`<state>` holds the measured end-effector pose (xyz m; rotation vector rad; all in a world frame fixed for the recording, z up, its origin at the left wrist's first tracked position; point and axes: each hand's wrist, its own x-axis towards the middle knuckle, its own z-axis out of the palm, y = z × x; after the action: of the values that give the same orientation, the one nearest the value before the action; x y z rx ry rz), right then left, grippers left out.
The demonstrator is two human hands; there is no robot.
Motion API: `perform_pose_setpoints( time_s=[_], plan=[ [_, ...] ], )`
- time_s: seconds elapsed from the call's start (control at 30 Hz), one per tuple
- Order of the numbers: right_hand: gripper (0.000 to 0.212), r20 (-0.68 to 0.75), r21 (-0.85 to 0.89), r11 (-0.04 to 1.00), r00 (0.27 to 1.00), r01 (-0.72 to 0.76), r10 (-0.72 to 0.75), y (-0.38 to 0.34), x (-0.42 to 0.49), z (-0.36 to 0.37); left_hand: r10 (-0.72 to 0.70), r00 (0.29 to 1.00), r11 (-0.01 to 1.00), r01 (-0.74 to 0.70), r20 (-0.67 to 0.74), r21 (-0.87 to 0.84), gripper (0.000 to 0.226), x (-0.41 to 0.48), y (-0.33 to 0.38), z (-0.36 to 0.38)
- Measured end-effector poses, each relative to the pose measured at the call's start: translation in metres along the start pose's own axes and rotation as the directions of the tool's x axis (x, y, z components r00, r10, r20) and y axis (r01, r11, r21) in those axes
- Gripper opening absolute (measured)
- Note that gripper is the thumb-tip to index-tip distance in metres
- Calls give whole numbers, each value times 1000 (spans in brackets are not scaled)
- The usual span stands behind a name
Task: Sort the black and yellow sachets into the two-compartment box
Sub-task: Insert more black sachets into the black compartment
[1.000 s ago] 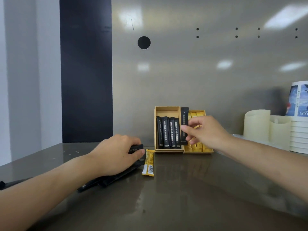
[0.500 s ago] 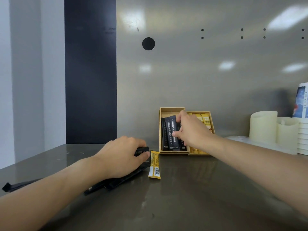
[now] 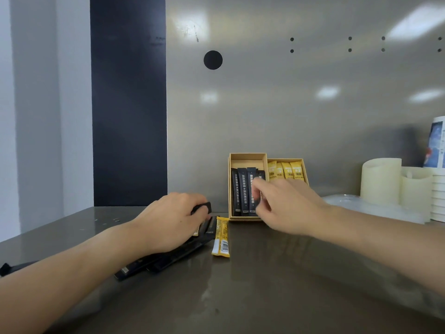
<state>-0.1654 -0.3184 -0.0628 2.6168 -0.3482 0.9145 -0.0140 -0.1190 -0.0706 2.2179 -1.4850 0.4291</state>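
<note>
A dark, glossy tabletop (image 3: pixel 265 297) runs back to a brushed metal wall panel (image 3: pixel 289 112) with a round black hole (image 3: pixel 213 60) and small paired holes. A dark vertical panel (image 3: pixel 128 100) stands left of it. At far right stand cream cylindrical containers (image 3: pixel 381 180) beside a stack of paper cups (image 3: pixel 438 189)

Counter (image 3: pixel 265 285) under my arms: dark, smooth, glossy, mirrors the light. Back wall panel (image 3: pixel 289 104): brushed metal look, soft sheen. Box (image 3: pixel 248 157): matt tan cardboard. Black sachets (image 3: pixel 242 189) and yellow sachets (image 3: pixel 286 169): smooth film, slight gloss. Cream cylinders (image 3: pixel 380 182): matt, look like plastic.
</note>
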Motion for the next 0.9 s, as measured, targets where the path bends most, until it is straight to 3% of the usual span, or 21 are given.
perform_pose_setpoints(
  time_s=[0.2, 0.4, 0.7, 0.8, 0.9],
  plan=[
    [8, 27, 20, 999, 999, 46, -46, 11, -28, 14, 66, 998, 996, -66, 4, 59, 24, -2, -2, -1],
    [19, -48, -24, 986, 985, 163, -164, 4, -27, 18, 191, 974, 974, -173, -120, 145, 21, 0, -6, -3],
    [24, -36, 5, 993, 992, 121, -121, 4, -31, 14, 312, 864, 949, -300, -396, 93, 15, 2, -2, -8],
    [47, -73, 51, 992, 991, 112, -108, 0, -32, 11, 250, 851, 962, -274, -462, 16, 9, 2, 5, -9],
    [63, -86, 153, 982, 992, 110, -97, -7, -32, 9, 29, 895, 939, -177, -446, -294, 4, 2, 11, -7]
  ],
)
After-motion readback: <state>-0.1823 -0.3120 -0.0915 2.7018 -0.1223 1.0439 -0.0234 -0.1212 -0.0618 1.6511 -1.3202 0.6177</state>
